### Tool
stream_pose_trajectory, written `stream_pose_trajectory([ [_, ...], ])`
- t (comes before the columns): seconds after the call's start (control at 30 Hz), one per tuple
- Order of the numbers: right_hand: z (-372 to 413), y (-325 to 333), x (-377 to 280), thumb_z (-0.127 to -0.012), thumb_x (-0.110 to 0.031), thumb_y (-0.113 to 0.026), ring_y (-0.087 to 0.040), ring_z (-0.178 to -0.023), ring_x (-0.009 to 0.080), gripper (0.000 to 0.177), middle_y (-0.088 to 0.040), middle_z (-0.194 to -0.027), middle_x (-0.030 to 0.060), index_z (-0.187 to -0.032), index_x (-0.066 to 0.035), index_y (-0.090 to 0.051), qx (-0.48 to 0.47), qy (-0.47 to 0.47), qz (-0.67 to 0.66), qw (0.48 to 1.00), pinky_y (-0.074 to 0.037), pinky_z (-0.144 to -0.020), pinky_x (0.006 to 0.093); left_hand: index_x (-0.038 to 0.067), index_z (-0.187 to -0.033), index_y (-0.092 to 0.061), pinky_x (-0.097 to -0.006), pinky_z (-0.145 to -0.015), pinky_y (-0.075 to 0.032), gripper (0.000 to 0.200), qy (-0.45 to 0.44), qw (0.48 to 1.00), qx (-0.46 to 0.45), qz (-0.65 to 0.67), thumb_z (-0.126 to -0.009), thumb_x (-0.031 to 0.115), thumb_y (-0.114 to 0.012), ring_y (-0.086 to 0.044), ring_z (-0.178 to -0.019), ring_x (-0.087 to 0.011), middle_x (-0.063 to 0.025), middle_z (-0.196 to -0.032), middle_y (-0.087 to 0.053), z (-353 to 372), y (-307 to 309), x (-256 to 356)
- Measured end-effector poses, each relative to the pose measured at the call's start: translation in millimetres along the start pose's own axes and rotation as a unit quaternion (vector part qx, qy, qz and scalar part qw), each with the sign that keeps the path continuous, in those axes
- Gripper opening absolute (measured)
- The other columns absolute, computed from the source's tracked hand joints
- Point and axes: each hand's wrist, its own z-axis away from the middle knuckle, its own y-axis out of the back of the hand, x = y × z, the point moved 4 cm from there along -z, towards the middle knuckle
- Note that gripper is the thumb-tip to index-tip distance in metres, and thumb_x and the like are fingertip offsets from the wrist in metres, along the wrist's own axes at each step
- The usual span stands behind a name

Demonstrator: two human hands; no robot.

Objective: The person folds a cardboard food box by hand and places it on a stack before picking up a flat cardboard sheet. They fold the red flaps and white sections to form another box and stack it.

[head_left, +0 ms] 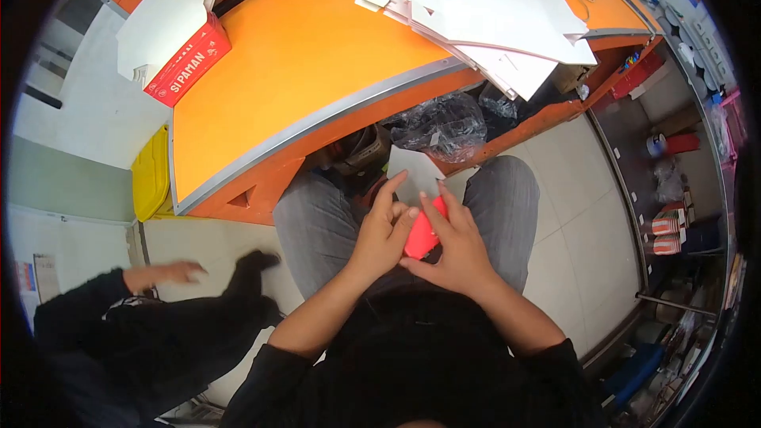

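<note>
Here, seen from my remote station, a seated person works a red-and-white carton blank (420, 239) over the lap, just below the edge of the orange counter (317, 55). The left hand (384, 230) and the right hand (452, 242) are both closed on it, pinching the red panel from either side while a white flap stands up behind. I judge this an early fold. The next crease calls for firm thumb pressure along a score line. A stack of flat white blanks (491, 8) lies on the counter. A made-up red box (186, 59) there reads "SIPAMAN". A co-worker's hand (170, 272) shows at left.
</note>
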Motion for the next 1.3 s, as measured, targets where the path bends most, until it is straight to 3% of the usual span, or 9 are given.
stream_pose_trajectory([
  [0.23, 2.1, 89.8, 32.4, -0.066, -0.035, -0.089, -0.038, -0.147, 0.0437, 0.090, -0.035, -0.159, 0.0303, -0.145, -0.004, -0.059, -0.063, 0.039, -0.136, 0.988, -0.028, -0.121, 0.0474, 0.000, -0.142, -0.048, -0.0296, -0.089, -0.049, 0.042, -0.195, 0.976, 0.092, 0.042, -0.110, 0.027, -0.049, -0.059, -0.096, -0.0140, -0.0096, -0.110, -0.065, 1.4, 38.4, 40.5],
  [0.4, 22.1, 156.8, 37.6, -0.063, -0.059, -0.086, -0.029, -0.152, 0.0455, 0.106, -0.027, -0.164, 0.0329, -0.146, -0.001, -0.057, 0.000, 0.104, -0.295, 0.950, -0.024, -0.122, 0.0549, 0.000, -0.139, -0.049, -0.0314, -0.090, -0.049, 0.040, -0.216, 0.961, 0.145, 0.090, -0.110, 0.028, -0.051, -0.058, -0.097, -0.0142, -0.0095, -0.114, -0.063, 16.5, 62.3, 31.4],
  [0.57, -6.5, 148.7, -9.0, -0.068, -0.068, -0.081, -0.021, -0.155, 0.0464, 0.115, -0.018, -0.165, 0.0359, -0.158, -0.008, -0.042, 0.177, 0.171, -0.443, 0.862, -0.022, -0.123, 0.0581, 0.003, -0.157, -0.023, -0.0409, -0.101, -0.046, 0.094, -0.234, 0.942, 0.037, 0.239, -0.095, 0.058, -0.068, -0.049, -0.128, -0.0237, -0.0143, -0.150, -0.041, 27.6, 46.0, 33.0],
  [0.6, -15.3, 140.7, -10.8, -0.069, -0.068, -0.080, -0.020, -0.155, 0.0464, 0.116, -0.018, -0.166, 0.0350, -0.161, -0.011, -0.036, 0.180, 0.179, -0.432, 0.865, -0.022, -0.123, 0.0587, 0.005, -0.162, 0.007, -0.0483, -0.113, -0.038, 0.137, -0.185, 0.949, -0.011, 0.256, -0.077, 0.075, -0.076, -0.030, -0.148, -0.0314, -0.0170, -0.164, -0.018, 30.5, 40.1, 37.7],
  [0.7, -43.0, 108.0, -29.1, -0.074, -0.068, -0.078, -0.022, -0.156, 0.0417, 0.119, -0.015, -0.168, 0.0303, -0.163, -0.006, -0.029, 0.147, 0.186, -0.408, 0.882, -0.020, -0.124, 0.0549, 0.014, -0.158, 0.028, -0.0523, -0.123, -0.022, 0.155, -0.283, 0.941, -0.090, 0.160, -0.069, 0.070, -0.086, -0.014, -0.157, -0.0336, -0.0192, -0.168, -0.006, 35.7, 33.7, 59.3],
  [0.8, -68.3, 81.1, -47.1, -0.077, -0.065, -0.078, -0.020, -0.157, 0.0357, 0.125, -0.013, -0.170, 0.0263, -0.163, 0.003, -0.016, 0.111, 0.190, -0.435, 0.873, -0.018, -0.125, 0.0486, 0.015, -0.159, 0.027, -0.0521, -0.123, -0.020, 0.150, -0.176, 0.957, 0.034, 0.228, -0.074, 0.056, -0.089, -0.015, -0.156, -0.0335, -0.0184, -0.168, -0.004, 37.1, 48.6, 87.4],
  [0.93, -92.6, 62.4, -68.3, -0.077, -0.055, -0.084, -0.018, -0.158, 0.0322, 0.134, -0.011, -0.171, 0.0234, -0.163, 0.003, 0.001, 0.036, 0.236, -0.447, 0.862, -0.018, -0.125, 0.0464, 0.010, -0.159, 0.026, -0.0506, -0.123, -0.021, 0.138, -0.258, 0.958, 0.080, 0.094, -0.080, 0.030, -0.085, -0.016, -0.155, -0.0332, -0.0179, -0.167, -0.007, 39.0, 94.2, 98.5],
  [1.17, -151.7, 36.9, -118.0, -0.077, -0.042, -0.087, -0.017, -0.155, 0.0389, 0.132, -0.021, -0.163, 0.0285, -0.163, 0.005, 0.002, -0.093, 0.283, -0.278, 0.913, -0.017, -0.123, 0.0475, 0.010, -0.161, 0.018, -0.0497, -0.121, -0.025, 0.137, -0.226, 0.959, 0.152, 0.074, -0.076, 0.030, -0.088, -0.026, -0.150, -0.0330, -0.0189, -0.157, -0.024, 54.9, 176.2, 134.7],
  [1.3, -210.5, 32.6, -160.7, -0.082, -0.037, -0.083, -0.024, -0.153, 0.0370, 0.123, -0.021, -0.163, 0.0267, -0.164, 0.002, 0.000, -0.071, 0.346, -0.258, 0.899, -0.022, -0.123, 0.0455, 0.008, -0.162, 0.002, -0.0465, -0.120, -0.031, 0.127, -0.272, 0.941, 0.193, 0.051, -0.076, 0.031, -0.089, -0.034, -0.147, -0.0307, -0.0173, -0.155, -0.032, 40.4, 227.3, 172.5],
])
